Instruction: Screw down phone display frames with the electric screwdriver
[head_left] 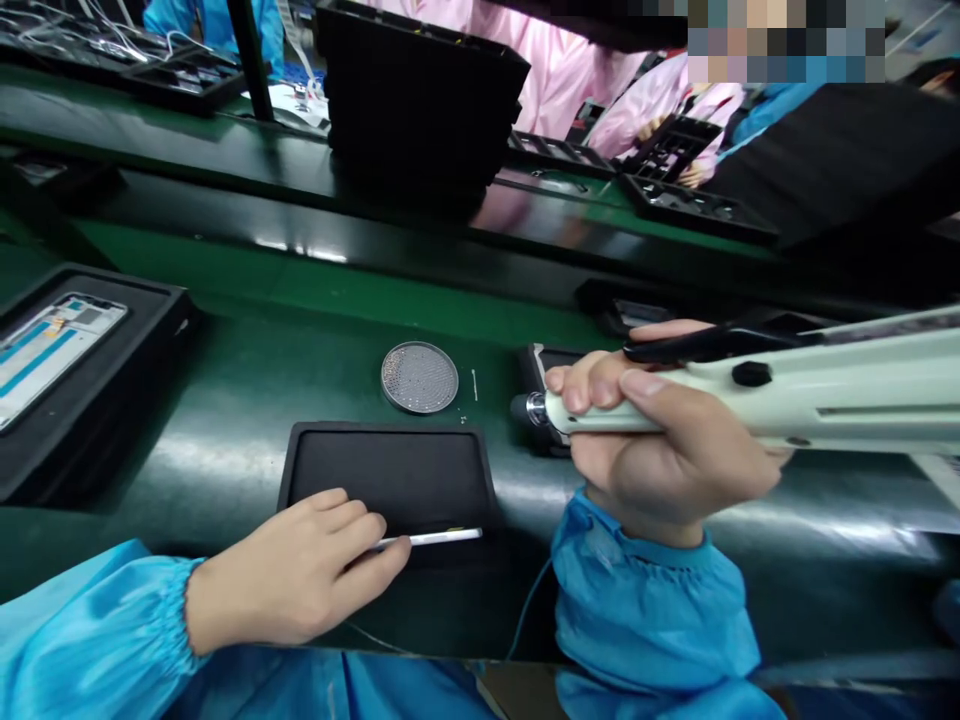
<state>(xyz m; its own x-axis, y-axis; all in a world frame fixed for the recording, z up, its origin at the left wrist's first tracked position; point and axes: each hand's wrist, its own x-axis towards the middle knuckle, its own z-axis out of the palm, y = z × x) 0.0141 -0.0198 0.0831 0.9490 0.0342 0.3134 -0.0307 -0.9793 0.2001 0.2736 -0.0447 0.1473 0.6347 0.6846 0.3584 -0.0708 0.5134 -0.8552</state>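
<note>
My left hand [300, 565] is closed on a thin phone [442, 538] with a silvery-white edge, gripped between thumb and fingers. The phone is tilted nearly edge-on over the near side of a black foam tray [390, 430], so its faces are mostly hidden. In my right hand [667, 440] is a pale green electric screwdriver [847, 385] with a black lever, lying sideways, its dark nose pointing left. Behind the black tray lies a round dish [420, 377] of tiny screw-like pieces, with a thin white stick [475, 385] beside it.
On the left, a stack of black trays [150, 300] carries an opened phone body [64, 345] with blue strips. Another dark tray [536, 360] lies partly behind my right hand. Beyond a raised shelf, a tall black stack [420, 100] stands before co-workers in pink and blue sleeves.
</note>
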